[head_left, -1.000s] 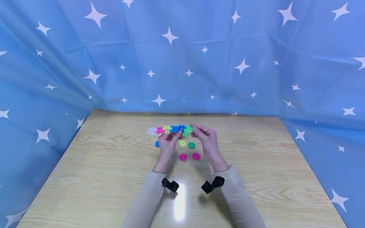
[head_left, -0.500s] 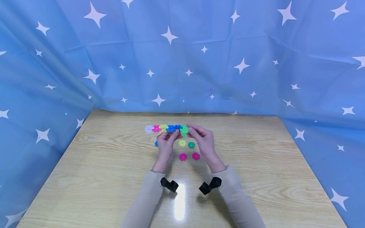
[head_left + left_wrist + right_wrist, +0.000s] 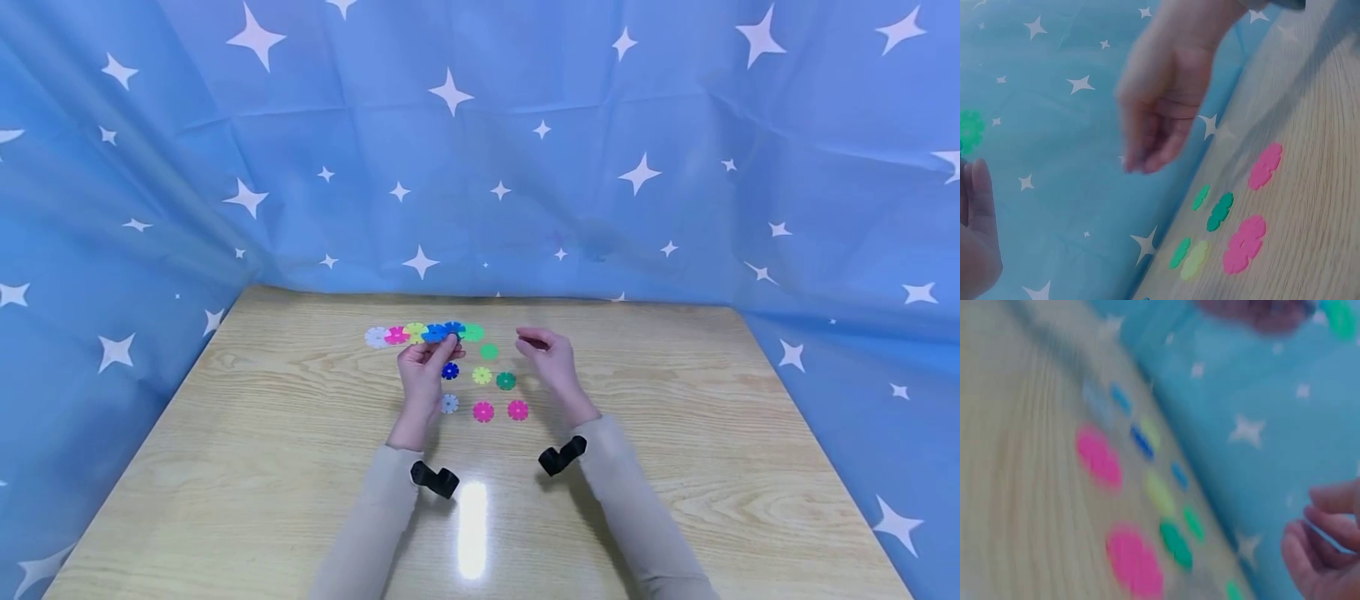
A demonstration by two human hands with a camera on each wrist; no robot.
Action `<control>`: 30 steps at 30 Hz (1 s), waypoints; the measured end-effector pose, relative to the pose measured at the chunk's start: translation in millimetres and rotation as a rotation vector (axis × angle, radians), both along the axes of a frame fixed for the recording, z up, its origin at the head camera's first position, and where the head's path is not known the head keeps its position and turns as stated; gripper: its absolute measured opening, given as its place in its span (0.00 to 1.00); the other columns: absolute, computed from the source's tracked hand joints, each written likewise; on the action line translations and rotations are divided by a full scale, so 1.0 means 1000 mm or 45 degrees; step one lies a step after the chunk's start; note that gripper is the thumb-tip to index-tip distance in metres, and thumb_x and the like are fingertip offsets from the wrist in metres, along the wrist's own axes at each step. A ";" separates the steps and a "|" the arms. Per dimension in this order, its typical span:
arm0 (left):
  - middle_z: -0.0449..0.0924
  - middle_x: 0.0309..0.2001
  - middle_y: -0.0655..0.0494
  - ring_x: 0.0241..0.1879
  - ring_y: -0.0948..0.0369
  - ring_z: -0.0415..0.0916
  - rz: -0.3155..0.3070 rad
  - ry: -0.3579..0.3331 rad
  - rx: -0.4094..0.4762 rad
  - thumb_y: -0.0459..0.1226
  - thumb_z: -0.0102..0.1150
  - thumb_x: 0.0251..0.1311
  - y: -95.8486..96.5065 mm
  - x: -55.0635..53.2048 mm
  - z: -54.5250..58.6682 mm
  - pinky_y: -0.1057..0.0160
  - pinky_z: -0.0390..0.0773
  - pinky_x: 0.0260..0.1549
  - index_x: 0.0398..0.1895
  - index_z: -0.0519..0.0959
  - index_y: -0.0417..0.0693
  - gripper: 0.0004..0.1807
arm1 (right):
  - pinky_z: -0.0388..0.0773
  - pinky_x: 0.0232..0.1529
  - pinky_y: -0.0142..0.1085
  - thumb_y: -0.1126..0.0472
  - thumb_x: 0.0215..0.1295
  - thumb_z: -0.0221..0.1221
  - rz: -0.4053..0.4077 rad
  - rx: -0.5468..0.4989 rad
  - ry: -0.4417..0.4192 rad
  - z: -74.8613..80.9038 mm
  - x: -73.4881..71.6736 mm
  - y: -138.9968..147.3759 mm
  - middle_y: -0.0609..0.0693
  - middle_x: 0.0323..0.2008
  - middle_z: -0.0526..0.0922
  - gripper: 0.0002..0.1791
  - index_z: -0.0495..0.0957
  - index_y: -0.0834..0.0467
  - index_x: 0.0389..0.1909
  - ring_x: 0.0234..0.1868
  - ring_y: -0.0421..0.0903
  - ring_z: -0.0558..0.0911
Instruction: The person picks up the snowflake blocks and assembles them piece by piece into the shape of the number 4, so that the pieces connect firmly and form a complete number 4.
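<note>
Head view first: from where I stand, the left hand [image 3: 424, 371] pinches a chain of flower-shaped discs [image 3: 424, 333] between thumb and fingers, gripping it at the blue discs toward its right end. The chain is held up above the far part of the wooden table [image 3: 262, 467], running left to right: white, pink, yellow, blue, blue, bright green. The right hand [image 3: 553, 360] is to the right, well apart from the chain; its fingers are loosely bent and I see nothing in them. The right wrist view, though blurred, shows the thumb and fingers of that hand curved with a gap between.

Loose discs lie on the table below and between the hands. A bright green disc [image 3: 489, 352] is farthest off, with a yellow disc [image 3: 482, 375] nearer and a dark green disc [image 3: 506, 381] just to its right. Beside the left hand are a dark blue disc [image 3: 450, 371] and, nearer, a pale disc [image 3: 449, 403]. Two pink discs [image 3: 483, 412] sit nearest, side by side.

Both sleeves [image 3: 367, 521] are light, each with a black wrist camera [image 3: 435, 479]. A blue curtain [image 3: 495, 150] with white stars hangs behind.
</note>
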State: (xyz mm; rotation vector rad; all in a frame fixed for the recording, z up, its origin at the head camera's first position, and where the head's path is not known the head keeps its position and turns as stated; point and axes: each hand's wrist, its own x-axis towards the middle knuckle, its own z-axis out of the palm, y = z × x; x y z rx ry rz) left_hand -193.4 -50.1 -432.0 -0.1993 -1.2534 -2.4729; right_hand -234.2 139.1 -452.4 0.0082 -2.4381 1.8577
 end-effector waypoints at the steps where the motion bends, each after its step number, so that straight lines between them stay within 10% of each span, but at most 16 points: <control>1: 0.84 0.24 0.53 0.24 0.61 0.82 0.000 -0.003 -0.001 0.28 0.66 0.51 -0.001 0.000 0.000 0.64 0.84 0.30 0.26 0.83 0.40 0.01 | 0.77 0.43 0.31 0.66 0.63 0.59 -0.024 0.065 -0.011 -0.004 -0.004 0.004 0.62 0.49 0.79 0.16 0.77 0.67 0.51 0.46 0.48 0.78; 12: 0.83 0.23 0.56 0.24 0.64 0.81 -0.010 -0.039 -0.023 0.21 0.57 0.55 -0.003 0.000 -0.001 0.65 0.84 0.30 0.23 0.83 0.50 0.15 | 0.76 0.51 0.46 0.69 0.61 0.58 -0.033 0.446 -0.040 -0.028 -0.032 0.024 0.66 0.52 0.74 0.19 0.74 0.70 0.53 0.51 0.58 0.75; 22: 0.84 0.24 0.55 0.23 0.63 0.81 -0.011 0.000 -0.009 0.32 0.69 0.50 -0.004 -0.001 -0.004 0.65 0.84 0.30 0.25 0.83 0.38 0.06 | 0.76 0.46 0.46 0.67 0.59 0.61 0.065 0.736 -0.018 -0.026 -0.041 0.020 0.64 0.43 0.75 0.19 0.76 0.71 0.51 0.43 0.55 0.73; 30: 0.83 0.23 0.57 0.23 0.64 0.81 -0.003 -0.018 -0.046 0.21 0.58 0.55 -0.005 -0.001 -0.003 0.66 0.84 0.30 0.23 0.84 0.48 0.14 | 0.77 0.46 0.45 0.69 0.55 0.62 0.107 0.756 -0.169 -0.017 -0.048 0.020 0.63 0.43 0.77 0.16 0.74 0.70 0.44 0.44 0.56 0.76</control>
